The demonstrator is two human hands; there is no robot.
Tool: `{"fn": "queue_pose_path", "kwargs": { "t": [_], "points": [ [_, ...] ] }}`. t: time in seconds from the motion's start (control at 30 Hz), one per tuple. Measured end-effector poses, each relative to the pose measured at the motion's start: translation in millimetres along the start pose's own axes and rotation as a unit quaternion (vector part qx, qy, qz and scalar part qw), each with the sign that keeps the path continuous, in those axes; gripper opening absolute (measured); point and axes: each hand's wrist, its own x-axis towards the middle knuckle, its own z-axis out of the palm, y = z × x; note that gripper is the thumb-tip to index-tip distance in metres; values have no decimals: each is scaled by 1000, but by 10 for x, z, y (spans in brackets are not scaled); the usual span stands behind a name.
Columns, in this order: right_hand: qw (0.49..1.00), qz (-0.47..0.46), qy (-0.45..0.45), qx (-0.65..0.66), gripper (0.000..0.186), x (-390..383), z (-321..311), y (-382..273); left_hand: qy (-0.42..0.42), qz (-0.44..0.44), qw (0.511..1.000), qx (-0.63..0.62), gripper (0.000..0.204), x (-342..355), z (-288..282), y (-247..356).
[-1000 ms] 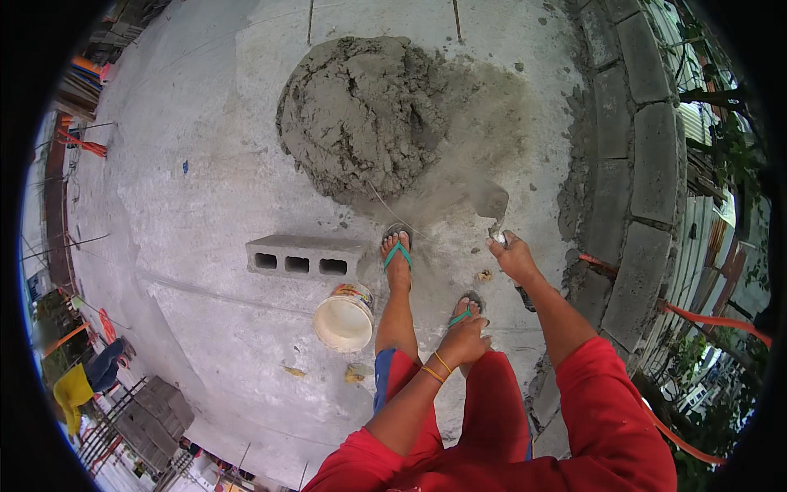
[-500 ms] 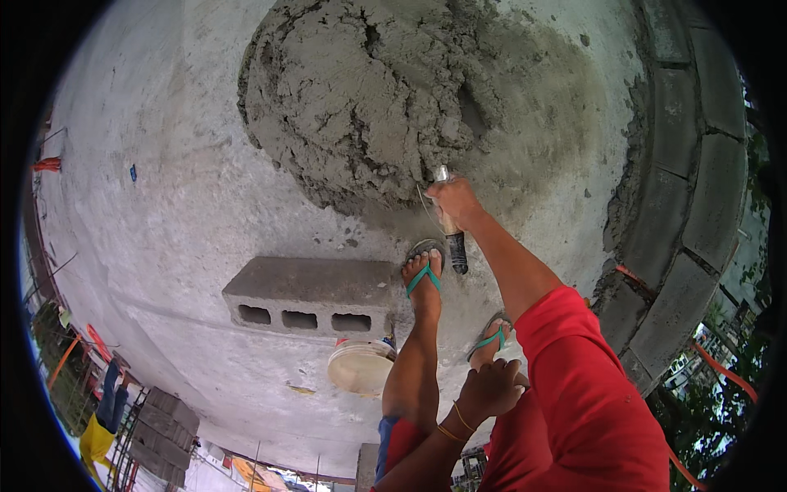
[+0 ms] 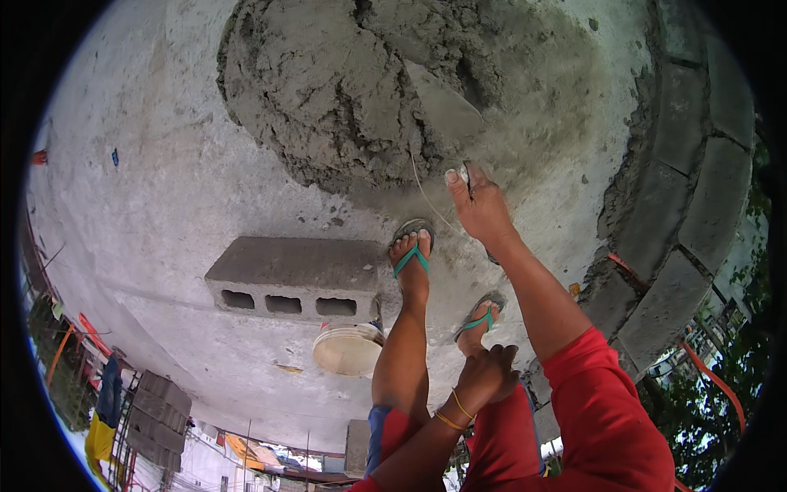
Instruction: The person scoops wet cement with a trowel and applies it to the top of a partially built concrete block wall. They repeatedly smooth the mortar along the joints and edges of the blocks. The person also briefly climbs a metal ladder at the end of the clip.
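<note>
A trowel [image 3: 445,102] lies with its pointed, mortar-coated blade over the right part of a wet grey mortar heap [image 3: 303,90]. My right hand [image 3: 484,209] is closed round its handle, which the hand mostly hides. A thin pale strand [image 3: 426,193] curves from the heap's near edge toward that hand. Lower down, my left hand [image 3: 489,375] rests by my right knee, its fingers curled together and its palm out of sight. Yellow bands circle the left wrist.
A hollow concrete block [image 3: 295,275] lies left of my sandalled left foot [image 3: 412,254]. Behind it stands a round pale bucket [image 3: 348,348]. A low block wall [image 3: 680,189] curves along the right. Stacked blocks [image 3: 160,418] stand at the lower left.
The trowel blade, earlier sunk out of sight in the mortar, now shows on top of the heap. My right hand has turned and shifted slightly right and nearer me. My left hand stays by the knee.
</note>
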Motion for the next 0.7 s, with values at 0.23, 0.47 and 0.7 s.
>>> {"fn": "queue_pose_path", "kwargs": {
  "t": [0.23,0.47,0.7],
  "points": [
    [963,193,-95,160,69,-208,-160,448,-8,-26,998,50,42,44,-129,206],
    [911,317,-62,257,42,-169,184,1078,-19,-9,999,46,45,77,-92,178],
    [908,212,-207,297,50,726,460,297,29,-4,994,103,47,34,-49,95]
  ]
}}
